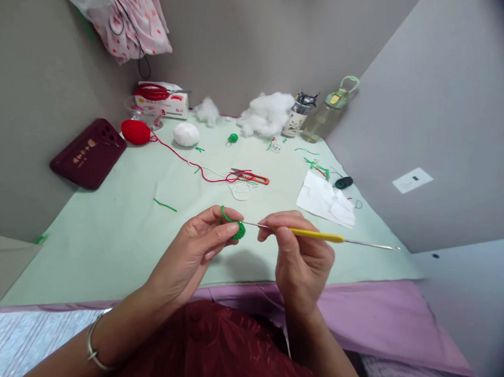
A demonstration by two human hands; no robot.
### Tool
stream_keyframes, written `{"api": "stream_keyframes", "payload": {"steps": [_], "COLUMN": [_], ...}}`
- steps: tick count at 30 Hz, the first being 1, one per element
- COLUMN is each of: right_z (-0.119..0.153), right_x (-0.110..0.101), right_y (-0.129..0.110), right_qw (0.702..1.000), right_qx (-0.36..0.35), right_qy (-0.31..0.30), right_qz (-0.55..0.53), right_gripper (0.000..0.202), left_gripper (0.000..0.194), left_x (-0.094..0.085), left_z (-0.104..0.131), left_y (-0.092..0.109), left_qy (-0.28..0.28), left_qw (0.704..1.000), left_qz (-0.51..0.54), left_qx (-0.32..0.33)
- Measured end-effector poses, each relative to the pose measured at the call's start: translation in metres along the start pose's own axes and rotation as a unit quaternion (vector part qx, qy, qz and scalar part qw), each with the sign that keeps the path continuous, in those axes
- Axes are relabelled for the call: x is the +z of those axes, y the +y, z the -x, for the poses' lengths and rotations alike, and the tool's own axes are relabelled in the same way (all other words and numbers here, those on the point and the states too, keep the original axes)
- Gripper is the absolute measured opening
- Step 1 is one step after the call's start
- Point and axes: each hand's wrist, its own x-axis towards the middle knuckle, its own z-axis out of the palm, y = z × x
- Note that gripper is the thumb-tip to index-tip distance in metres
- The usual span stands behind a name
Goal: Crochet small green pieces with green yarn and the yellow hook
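Note:
Pinched between the thumb and fingers of my left hand (201, 237) is a small round green crochet piece (238, 231). A strand of green yarn (224, 214) loops up over that hand's forefinger. My right hand (301, 254) grips a crochet hook (317, 234) by its yellow handle, pen-like. The hook's thin metal tip points left and meets the top edge of the green piece; whether it passes through a stitch is too small to tell. Its other metal end sticks out to the right. Both hands are above the table's near edge.
On the pale green tabletop (122, 242) lie orange thread snips (257, 178), a red yarn ball (136, 132), a white yarn ball (186, 134), white stuffing (268, 113) and torn white paper (323, 198). A maroon phone case (88, 154), pen cup (294, 119) and bottle (324, 116) stand behind.

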Motion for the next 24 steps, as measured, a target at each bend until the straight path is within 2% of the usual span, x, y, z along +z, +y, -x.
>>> {"api": "stream_keyframes", "payload": {"steps": [9,15,19,24], "right_z": [0.001,0.009,0.015,0.016], "right_x": [-0.002,-0.007,-0.001,0.005], "right_y": [-0.003,-0.006,0.001,0.007], "right_qw": [0.999,0.982,0.976,0.990], "right_qx": [-0.027,-0.123,-0.155,-0.113], "right_qy": [-0.015,-0.061,-0.039,-0.006], "right_qz": [0.036,0.133,0.150,0.079], "right_gripper": [0.020,0.028,0.029,0.030], "left_gripper": [0.011,0.009,0.013,0.020], "left_x": [-0.001,0.000,0.003,0.004], "left_z": [0.001,0.001,0.003,0.004], "left_y": [-0.001,-0.004,-0.004,-0.003], "left_qy": [-0.001,0.019,0.012,-0.028], "left_qw": [1.000,0.998,0.998,0.999], "left_qz": [-0.002,-0.036,-0.019,0.023], "left_qx": [0.010,0.049,0.053,-0.002]}}
